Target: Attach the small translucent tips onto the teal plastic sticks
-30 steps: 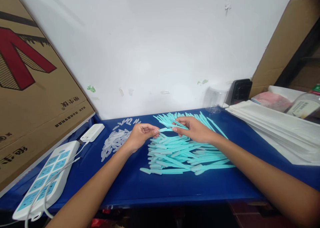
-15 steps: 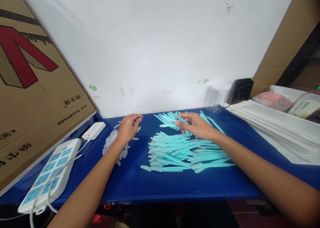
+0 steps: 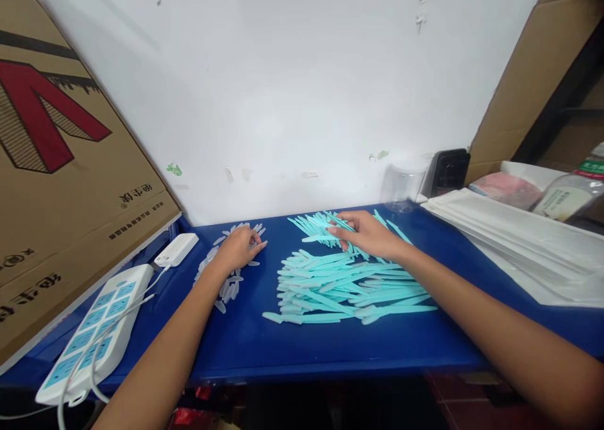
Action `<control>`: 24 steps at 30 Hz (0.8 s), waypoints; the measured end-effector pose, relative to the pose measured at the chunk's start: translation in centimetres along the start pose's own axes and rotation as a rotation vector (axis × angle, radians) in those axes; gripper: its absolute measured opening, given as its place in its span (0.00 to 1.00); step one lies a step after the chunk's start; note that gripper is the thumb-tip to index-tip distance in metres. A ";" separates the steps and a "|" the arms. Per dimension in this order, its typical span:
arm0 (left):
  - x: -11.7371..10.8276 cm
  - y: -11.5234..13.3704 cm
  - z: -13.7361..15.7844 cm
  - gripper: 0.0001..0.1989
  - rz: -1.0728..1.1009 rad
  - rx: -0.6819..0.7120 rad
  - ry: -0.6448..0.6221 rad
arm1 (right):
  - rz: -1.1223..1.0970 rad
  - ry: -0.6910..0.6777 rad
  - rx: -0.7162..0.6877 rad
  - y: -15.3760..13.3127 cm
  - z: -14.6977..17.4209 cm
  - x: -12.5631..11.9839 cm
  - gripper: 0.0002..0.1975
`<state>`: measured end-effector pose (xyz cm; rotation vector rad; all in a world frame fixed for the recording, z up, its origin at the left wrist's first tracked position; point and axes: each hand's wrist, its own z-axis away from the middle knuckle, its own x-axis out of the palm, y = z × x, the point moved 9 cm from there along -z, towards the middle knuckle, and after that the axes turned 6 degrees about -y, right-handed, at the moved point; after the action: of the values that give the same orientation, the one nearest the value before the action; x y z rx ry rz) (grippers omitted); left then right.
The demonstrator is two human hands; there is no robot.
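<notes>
My left hand (image 3: 244,246) is over a scatter of small translucent plastic caps (image 3: 231,288) on the left side of the table. Its fingers are curled, thumb and forefinger close together, and anything between them is too small to make out. On the right, my right hand (image 3: 361,232) is closed around a teal eyebrow razor (image 3: 343,221), thumb on the near side. It hovers at a smaller group of teal razors (image 3: 306,224) by the wall. Nearer to me lies a larger heap of teal eyebrow razors (image 3: 321,285), most pointing left to right.
A white power strip (image 3: 106,329) with cables and a small white box (image 3: 177,249) occupy the left edge. A clear jar (image 3: 402,188) and a black object (image 3: 450,171) stand at the back right, near white sheets (image 3: 523,248). A cardboard box (image 3: 85,185) rises on the left.
My left hand has lowered toward the caps, its fingers curling in more. My right hand stays almost in place with the razor. The view has shifted slightly.
</notes>
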<state>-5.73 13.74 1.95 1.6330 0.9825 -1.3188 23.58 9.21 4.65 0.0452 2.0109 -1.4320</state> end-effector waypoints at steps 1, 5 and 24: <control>0.1 0.2 0.0 0.16 0.002 0.017 -0.003 | 0.002 -0.003 0.005 0.0 0.0 0.1 0.21; 0.2 0.8 0.0 0.11 0.003 0.069 -0.001 | 0.007 -0.034 0.010 0.1 -0.1 0.5 0.22; 0.0 6.5 0.5 0.18 0.962 0.154 -0.026 | -0.011 -0.200 -0.038 -0.6 0.1 2.0 0.13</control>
<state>0.10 10.82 2.59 1.8284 0.0036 -0.7391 21.85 8.27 4.10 -0.1221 1.8761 -1.3483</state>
